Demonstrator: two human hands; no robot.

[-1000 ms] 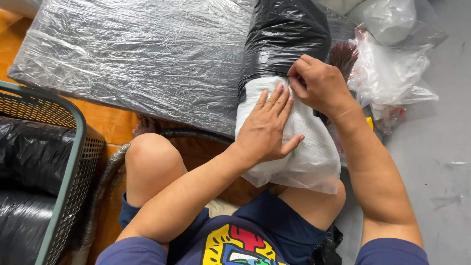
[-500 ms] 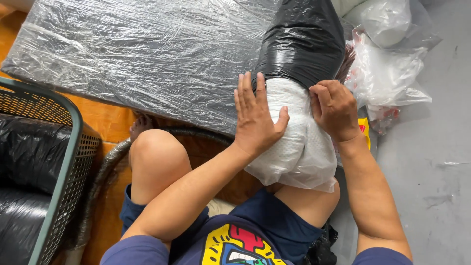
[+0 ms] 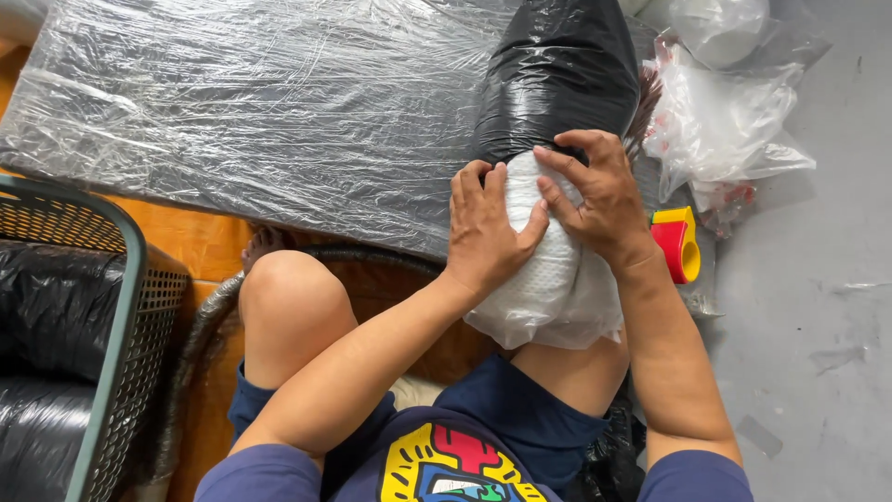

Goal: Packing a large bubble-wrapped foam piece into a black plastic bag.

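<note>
With the far half of the bundle across my lap already wrapped in black film, I press my left hand and right hand, fingers spread flat, onto its white padded end, which is bare of film.

Grey floor, tape dispenser, plastic bags
</note>
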